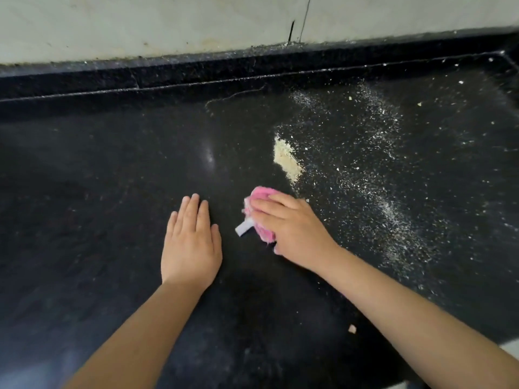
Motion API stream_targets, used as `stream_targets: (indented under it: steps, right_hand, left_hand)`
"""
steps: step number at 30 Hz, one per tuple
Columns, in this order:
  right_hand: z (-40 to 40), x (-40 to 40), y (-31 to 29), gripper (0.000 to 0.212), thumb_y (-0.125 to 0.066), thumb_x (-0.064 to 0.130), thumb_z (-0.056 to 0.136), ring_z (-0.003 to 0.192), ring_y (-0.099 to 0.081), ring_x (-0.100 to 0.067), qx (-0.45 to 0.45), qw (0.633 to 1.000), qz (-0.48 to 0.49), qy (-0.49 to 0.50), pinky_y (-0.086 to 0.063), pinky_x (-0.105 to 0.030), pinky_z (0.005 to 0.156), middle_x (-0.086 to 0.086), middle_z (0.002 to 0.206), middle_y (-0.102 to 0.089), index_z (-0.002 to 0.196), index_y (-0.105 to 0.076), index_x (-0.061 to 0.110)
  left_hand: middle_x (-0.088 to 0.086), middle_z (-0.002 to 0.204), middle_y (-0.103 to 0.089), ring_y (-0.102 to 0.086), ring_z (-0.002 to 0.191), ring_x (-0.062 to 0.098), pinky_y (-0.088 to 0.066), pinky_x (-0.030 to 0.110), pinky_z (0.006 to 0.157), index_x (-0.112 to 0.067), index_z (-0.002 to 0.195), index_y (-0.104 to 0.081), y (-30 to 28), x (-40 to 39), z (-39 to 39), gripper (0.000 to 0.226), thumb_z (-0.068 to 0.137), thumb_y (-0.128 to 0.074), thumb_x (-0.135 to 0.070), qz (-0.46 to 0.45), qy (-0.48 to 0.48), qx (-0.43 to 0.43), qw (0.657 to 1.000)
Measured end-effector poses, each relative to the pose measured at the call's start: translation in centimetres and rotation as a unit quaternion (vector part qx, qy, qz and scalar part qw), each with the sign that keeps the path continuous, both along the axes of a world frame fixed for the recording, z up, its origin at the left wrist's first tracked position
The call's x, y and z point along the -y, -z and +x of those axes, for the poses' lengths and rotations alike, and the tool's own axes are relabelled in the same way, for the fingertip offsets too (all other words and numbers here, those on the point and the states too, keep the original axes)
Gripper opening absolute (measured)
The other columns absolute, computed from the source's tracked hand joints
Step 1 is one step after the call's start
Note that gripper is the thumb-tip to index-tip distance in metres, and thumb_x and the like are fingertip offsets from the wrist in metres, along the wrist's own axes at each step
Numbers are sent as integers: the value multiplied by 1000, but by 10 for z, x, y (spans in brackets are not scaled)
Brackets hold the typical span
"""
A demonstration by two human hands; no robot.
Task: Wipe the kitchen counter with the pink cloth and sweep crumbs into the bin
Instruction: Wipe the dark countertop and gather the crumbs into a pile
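Fingers (269, 204) of the right hand (292, 231) curl over the bunched pink cloth (259, 213), probably to push the crumbs (288, 158). Left hand (191, 242) lies flat on the counter (98, 178), maybe bracing.

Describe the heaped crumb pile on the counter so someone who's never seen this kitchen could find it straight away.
On the black counter, look beyond the right hand, which grips the pink cloth. The crumb pile lies just past it, toward the wall. It is a dense, pale yellow streak, unlike the thin white specks scattered to its right.
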State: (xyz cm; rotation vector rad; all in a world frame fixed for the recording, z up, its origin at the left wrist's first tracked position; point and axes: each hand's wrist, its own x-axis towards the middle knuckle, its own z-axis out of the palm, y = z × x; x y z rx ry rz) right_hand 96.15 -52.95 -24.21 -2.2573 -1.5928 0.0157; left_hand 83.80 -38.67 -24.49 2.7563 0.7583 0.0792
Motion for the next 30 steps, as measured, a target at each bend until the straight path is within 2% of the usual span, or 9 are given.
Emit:
stream_targets:
  steps: [4,7,13,16,18,20,24,26,30]
  right_hand:
    - [54,-10,-14,69,-84,3,33,107,-58,-29,11,1000,8,20,-52,-40,67,-2,110,-66,100,-67,8]
    - [39,0,-23,63,-74,3,44,112,-53,-28,-31,997,62,-26,-52,-44,76,-2,114,-64,107,-64,6]
    - [-17,46,-4,53,-51,20,65,111,-43,-17,-21,994,0,-111,-38,-29,77,6,120,-60,117,-54,16]
    - [30,45,-2,73,-80,10,43,113,-44,-20,-20,999,-17,-44,-49,-42,79,1,119,-62,113,-62,11]
    - [57,42,-8,82,-86,7,27,108,-49,-24,-25,999,-29,9,-51,-49,76,-3,114,-65,106,-66,9]
    - [66,40,-18,77,-85,4,27,101,-58,-29,-46,999,-7,17,-52,-47,77,-6,111,-66,102,-68,7]
    - [15,46,-40,44,-58,11,63,110,-46,-19,-57,995,58,-49,-48,-37,82,-2,112,-65,106,-65,6]
    - [-25,57,-43,46,-39,17,72,113,-43,-16,-62,995,33,-73,-44,-35,78,3,117,-62,110,-64,10]
    - [-85,81,-34,46,-31,19,76,109,-53,-19,-58,993,-51,-94,-44,-32,73,4,124,-57,109,-64,14]
  left_hand:
    - [10,152,-16,-7,141,20,0,30,113,-2,141,-24,-1,-2,13,49,97,-28,-22,-6,-29,2,1000]
    - [15,147,-27,-18,139,26,-6,33,111,2,136,-33,-2,1,14,49,95,-26,-23,-5,-41,-13,999]
    - [19,142,-36,-27,135,31,-15,39,110,5,131,-41,-2,0,15,61,87,-19,-31,12,-45,-19,999]
    - [17,144,-33,-23,137,29,-12,37,111,4,133,-38,-2,2,15,56,88,-26,-26,8,-56,-25,998]
    - [17,145,-32,-22,137,28,-11,37,111,4,134,-37,-4,2,16,56,87,-26,-26,8,-57,-26,998]
    - [17,145,-31,-21,137,28,-10,36,112,4,134,-36,-5,3,16,57,87,-26,-26,10,-55,-29,998]
    - [15,147,-27,-18,139,27,-9,36,113,3,136,-33,-5,2,17,46,95,-33,-19,4,-53,-29,998]
    - [15,148,-27,-17,139,27,-9,36,113,2,136,-33,-6,2,17,45,95,-37,-15,8,-56,-28,998]
    - [18,146,-30,-21,137,30,-12,39,111,1,136,-35,-8,5,16,52,91,-28,-25,31,-64,-25,997]
